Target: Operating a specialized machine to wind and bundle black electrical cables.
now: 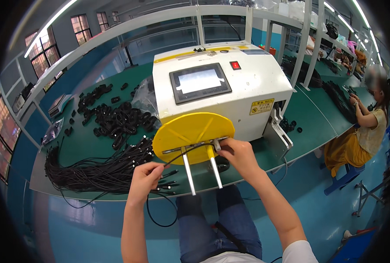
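Note:
A black cable (185,154) runs between my hands, across the front of a round yellow disc (195,127). My left hand (147,179) pinches the cable left of the disc, and a loop of it hangs below. At the disc's right side, my right hand (238,158) has its fingers closed on the cable's end, beside a small metal clip (217,144). Two pale rods (189,175) stick out from the disc toward me. The disc sits on the front of a white machine (221,103) with a screen (199,83) and a red switch (235,65).
Left on the green table (129,74) lie a bundle of black cables (98,171) and a pile of coiled black cables (120,118). A metal bracket (279,136) juts from the machine's right side. A seated person (370,114) handles cables farther right.

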`<state>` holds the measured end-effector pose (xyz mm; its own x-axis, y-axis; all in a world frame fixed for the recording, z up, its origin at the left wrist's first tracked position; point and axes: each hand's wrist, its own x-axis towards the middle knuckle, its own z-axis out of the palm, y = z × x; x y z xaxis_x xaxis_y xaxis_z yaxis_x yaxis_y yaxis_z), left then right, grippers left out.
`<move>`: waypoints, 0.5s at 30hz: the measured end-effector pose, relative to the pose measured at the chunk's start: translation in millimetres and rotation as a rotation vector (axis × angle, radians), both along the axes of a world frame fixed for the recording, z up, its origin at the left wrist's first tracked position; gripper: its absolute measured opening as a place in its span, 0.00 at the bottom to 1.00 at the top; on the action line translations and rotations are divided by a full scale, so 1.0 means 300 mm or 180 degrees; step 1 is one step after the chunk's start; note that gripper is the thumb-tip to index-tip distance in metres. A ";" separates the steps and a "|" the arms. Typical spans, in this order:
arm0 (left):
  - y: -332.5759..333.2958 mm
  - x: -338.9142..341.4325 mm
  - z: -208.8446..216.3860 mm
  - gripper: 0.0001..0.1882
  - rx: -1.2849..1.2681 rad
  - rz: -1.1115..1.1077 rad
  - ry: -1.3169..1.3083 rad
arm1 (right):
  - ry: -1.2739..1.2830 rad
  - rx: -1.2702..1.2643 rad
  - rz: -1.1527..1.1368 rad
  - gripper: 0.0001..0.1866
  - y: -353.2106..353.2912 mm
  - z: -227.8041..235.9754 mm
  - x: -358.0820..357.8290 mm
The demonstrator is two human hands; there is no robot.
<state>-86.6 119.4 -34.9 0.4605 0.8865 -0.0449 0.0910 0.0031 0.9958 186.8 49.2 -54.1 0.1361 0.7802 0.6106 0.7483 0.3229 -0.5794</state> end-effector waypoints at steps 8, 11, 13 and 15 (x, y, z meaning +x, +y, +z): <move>0.031 -0.167 -0.042 0.09 -0.0205 0.0048 0.0181 | 0.1023 -0.0540 -0.0101 0.10 -0.149 -0.022 0.052; 0.033 -0.263 -0.092 0.09 -0.0189 0.0149 0.0202 | 0.1321 -0.0786 -0.0045 0.09 -0.193 -0.062 0.039; 0.033 -0.303 -0.122 0.09 -0.0150 0.0291 0.0149 | 0.1363 -0.0816 0.0017 0.09 -0.207 -0.095 0.023; 0.035 -0.300 -0.125 0.09 -0.0102 0.0322 0.0155 | 0.1447 -0.0873 0.0119 0.08 -0.216 -0.125 0.013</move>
<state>-176.5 129.7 -72.5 0.3653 0.9261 -0.0940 0.1370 0.0464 0.9895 190.7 -15.7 -91.7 0.3086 0.9123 0.2693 0.3929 0.1356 -0.9095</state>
